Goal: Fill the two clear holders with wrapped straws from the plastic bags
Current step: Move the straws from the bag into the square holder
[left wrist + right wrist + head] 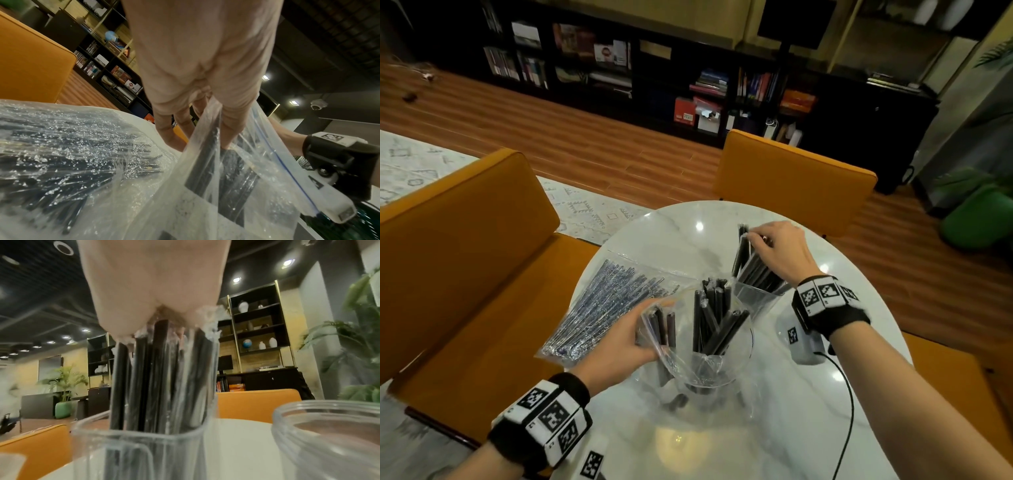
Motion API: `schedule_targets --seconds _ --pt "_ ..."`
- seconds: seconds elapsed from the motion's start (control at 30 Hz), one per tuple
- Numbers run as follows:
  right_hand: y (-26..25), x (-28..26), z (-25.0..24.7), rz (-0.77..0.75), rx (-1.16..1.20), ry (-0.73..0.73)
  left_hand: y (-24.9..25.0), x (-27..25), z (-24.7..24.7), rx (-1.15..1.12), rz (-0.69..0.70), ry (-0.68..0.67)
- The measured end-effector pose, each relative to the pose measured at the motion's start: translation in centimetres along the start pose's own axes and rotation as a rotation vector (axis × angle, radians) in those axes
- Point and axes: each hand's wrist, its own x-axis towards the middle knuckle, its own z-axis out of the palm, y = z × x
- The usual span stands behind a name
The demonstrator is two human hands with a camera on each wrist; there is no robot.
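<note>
My right hand (780, 250) (148, 280) grips the tops of a bunch of black wrapped straws (753, 270) (156, 378). The bunch stands in a clear holder (751, 301) (133, 451) at the middle of the round table. A second clear holder (329, 443) shows only in the right wrist view, just right of the first, with no straws visible in it. My left hand (616, 346) (195, 81) pinches the edge of an open zip bag (722, 370) (257, 178). More black straws (714, 318) stand inside it. Another bag of thinner straws (606, 308) (61, 154) lies flat on the left.
The white marble table (688, 233) is small and round. Orange chairs stand at its left (458, 257) and far side (791, 171). A black cable (849, 411) runs from my right wrist across the table's near right part. Dark bookshelves line the back wall.
</note>
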Motion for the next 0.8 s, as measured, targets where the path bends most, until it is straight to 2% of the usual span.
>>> schedule_targets --seconds 0.1,0.13,0.23,0.3,0.37,0.5,0.53,0.57,0.63,0.67,0.73,0.8 --pt "0.1 0.4 -0.3 0.018 -0.043 0.067 0.1 0.0 0.0 -0.005 -0.001 0.007" --pt "-0.2 0.7 -0.4 0.002 -0.043 0.045 0.1 -0.1 0.0 0.0 -0.004 0.012" --pt "-1.1 2.2 0.5 -0.042 -0.278 -0.19 0.0 -0.1 0.0 0.016 -0.011 0.029" --pt "-1.3 3.0 1.0 -0.037 -0.284 -0.3 0.1 0.0 0.1 0.02 -0.007 0.025" --pt "-1.3 3.6 0.3 -0.029 -0.122 -0.224 0.3 0.0 0.1 0.014 0.0 0.016" --pt "-0.4 3.2 -3.3 0.006 0.006 0.13 0.4 0.0 0.1 -0.013 -0.001 0.023" --pt "-0.1 2.8 -3.9 0.025 0.004 0.16 0.4 0.0 0.1 -0.018 -0.004 0.025" --pt "0.2 2.4 -4.3 0.059 -0.036 0.134 0.4 0.0 0.2 -0.025 -0.005 0.027" --pt "0.4 1.3 -4.6 0.168 -0.121 -0.048 0.5 0.0 0.2 -0.029 -0.002 0.026" --pt "0.6 0.8 -4.7 0.229 -0.11 -0.095 0.6 -0.1 0.2 -0.024 0.0 0.024" --pt "0.7 -0.4 -5.1 0.282 -0.02 -0.045 0.7 0.0 0.2 -0.023 -0.002 0.023" --pt "0.5 -1.9 -4.9 0.267 0.047 0.002 0.8 0.0 0.2 -0.027 -0.007 0.025"
